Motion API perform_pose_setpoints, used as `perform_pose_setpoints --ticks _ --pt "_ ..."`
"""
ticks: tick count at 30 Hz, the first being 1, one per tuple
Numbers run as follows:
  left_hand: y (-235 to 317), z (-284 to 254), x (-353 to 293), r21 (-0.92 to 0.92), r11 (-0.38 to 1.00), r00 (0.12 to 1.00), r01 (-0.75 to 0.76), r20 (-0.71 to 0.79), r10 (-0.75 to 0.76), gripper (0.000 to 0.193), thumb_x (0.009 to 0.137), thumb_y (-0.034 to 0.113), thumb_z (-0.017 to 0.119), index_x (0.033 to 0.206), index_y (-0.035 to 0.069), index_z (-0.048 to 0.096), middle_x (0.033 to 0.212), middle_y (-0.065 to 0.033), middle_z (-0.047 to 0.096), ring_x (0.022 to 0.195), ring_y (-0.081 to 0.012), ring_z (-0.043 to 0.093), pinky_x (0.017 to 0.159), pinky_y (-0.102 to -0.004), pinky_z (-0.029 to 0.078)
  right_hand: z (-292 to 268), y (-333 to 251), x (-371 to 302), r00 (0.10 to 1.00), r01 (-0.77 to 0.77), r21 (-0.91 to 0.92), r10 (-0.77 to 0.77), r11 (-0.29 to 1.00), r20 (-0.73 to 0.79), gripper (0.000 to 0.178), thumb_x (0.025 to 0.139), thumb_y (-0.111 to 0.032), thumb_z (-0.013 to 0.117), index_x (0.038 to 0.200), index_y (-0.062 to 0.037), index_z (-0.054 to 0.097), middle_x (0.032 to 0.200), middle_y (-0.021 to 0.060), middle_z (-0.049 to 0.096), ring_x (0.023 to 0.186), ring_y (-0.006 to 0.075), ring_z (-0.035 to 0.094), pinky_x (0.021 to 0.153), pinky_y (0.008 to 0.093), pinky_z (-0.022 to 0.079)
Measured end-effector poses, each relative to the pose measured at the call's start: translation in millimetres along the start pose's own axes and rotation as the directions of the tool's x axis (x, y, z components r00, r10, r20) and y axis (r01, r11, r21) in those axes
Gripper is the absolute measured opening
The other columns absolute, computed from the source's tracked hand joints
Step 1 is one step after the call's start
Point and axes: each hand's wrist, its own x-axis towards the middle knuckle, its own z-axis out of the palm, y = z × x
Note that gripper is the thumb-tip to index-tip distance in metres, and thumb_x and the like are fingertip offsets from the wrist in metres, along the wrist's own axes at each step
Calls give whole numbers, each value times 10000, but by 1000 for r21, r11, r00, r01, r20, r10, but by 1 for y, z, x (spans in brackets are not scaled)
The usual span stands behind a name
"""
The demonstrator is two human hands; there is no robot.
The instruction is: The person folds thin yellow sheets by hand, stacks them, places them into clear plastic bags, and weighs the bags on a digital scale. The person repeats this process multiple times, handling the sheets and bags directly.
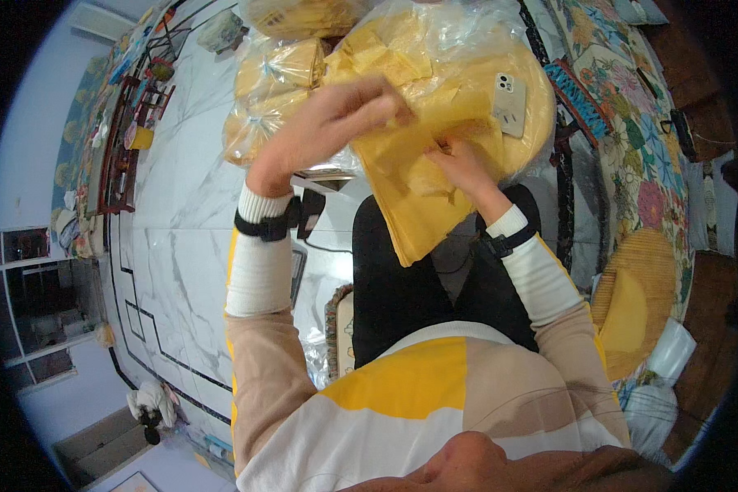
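The stack of yellow sheets point(414, 201) lies left of the phone point(510, 104) and nearer the person, its long axis slanting from beside the phone toward the lap, where one corner points. Left of the phone and nearer the person, the right hand point(466, 170) pinches the sheets; farther left, the left hand point(332, 121) is raised (too blurred to tell whether it grips anything). Bagged yellow bundles point(283, 64) sit well left of the phone.

We look down on a dark-lined, white marbled floor point(172, 205), with a pale wall point(37, 148) around a dark-paned window point(47, 291) at left and floral-covered furniture point(638, 152) at right.
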Motion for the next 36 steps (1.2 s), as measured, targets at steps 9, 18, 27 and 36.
perform_pose_setpoints --ticks 9,18,27,36 --pt "-150 79 -2 550 827 980 119 -197 -10 481 974 393 837 1342 113 705 1261 -203 693 1212 -391 661 1057 -490 525 2 7 -44 991 -103 802 130 589 32 377 1114 -254 679 1386 4 719 1318 121 777 1238 242 722 1071 385 578" --pt "-172 94 -3 598 737 949 315 -208 -237 631 838 385 917 1375 129 705 1319 -178 653 1343 -419 577 1140 -564 448 -94 -49 -72 924 -88 -119 36 989 -380 274 1089 -162 682 1276 29 741 1139 146 807 1000 286 773 944 360 596" --pt "-158 100 -5 644 755 989 119 -144 -34 402 869 267 873 1205 110 717 1146 -134 671 1148 -388 640 985 -486 540 -68 -126 -32 736 659 -598 -226 455 638 718 919 -63 760 1599 -179 561 1644 133 538 1552 351 476 1279 537 383" --pt "-164 100 -17 559 825 982 88 -186 21 319 932 250 833 1203 114 735 1156 -119 684 1130 -386 636 984 -479 543 -79 -91 -68 508 858 -507 -283 81 814 752 951 -90 667 1670 -228 494 1752 57 451 1630 315 400 1364 656 221"
